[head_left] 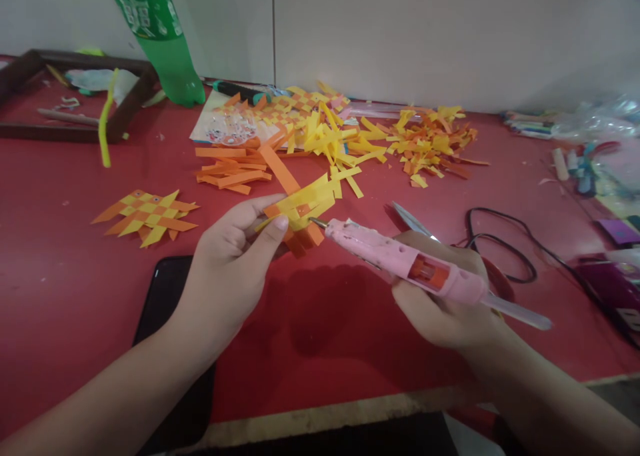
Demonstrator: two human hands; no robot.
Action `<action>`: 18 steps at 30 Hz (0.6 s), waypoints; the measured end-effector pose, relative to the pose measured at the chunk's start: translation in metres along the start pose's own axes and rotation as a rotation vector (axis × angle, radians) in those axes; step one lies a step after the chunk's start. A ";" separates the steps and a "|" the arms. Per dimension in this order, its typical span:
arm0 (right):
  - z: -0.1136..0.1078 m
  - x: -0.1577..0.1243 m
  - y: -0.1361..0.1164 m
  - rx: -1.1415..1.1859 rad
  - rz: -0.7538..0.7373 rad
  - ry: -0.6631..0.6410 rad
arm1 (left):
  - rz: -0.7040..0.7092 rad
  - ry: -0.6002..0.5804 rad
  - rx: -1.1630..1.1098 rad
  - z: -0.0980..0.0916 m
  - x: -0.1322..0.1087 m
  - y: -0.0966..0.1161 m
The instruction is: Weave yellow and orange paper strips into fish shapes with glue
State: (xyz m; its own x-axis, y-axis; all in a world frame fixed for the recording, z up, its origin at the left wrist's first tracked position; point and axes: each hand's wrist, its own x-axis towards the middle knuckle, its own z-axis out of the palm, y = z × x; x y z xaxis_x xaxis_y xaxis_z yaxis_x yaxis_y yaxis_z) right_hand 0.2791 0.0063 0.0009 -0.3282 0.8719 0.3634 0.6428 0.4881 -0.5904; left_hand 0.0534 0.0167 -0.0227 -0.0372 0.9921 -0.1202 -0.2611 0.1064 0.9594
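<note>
My left hand pinches a woven piece of orange and yellow paper strips between thumb and fingers, above the red table. In my right hand is a pink hot glue gun, a clear glue stick poking out of its back end. Its metal nozzle meets the paper weave or hovers just over it; I cannot tell which. Left of my hands lies a finished-looking woven paper fish with small eyes. Behind my right hand, scissors are partly hidden.
Orange strips, yellow strips and paper scraps lie along the back. A green bottle stands beside a dark wooden frame. A black phone sits under my left forearm. A black cable loops at right.
</note>
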 end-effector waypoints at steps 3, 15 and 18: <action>0.000 -0.001 0.000 0.016 0.023 -0.020 | 0.002 -0.012 0.006 0.000 0.000 0.001; 0.000 -0.001 0.001 0.008 0.005 -0.020 | 0.024 0.028 0.112 -0.001 0.001 -0.001; 0.000 -0.002 0.001 0.006 0.010 -0.017 | 0.023 0.022 0.109 -0.001 0.000 0.000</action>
State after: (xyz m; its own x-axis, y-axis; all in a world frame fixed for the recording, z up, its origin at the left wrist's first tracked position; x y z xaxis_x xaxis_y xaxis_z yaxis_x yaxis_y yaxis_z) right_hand 0.2805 0.0054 -0.0007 -0.3334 0.8772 0.3456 0.6422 0.4796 -0.5980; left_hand 0.0527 0.0169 -0.0232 -0.0630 0.9928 -0.1023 -0.1538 0.0916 0.9839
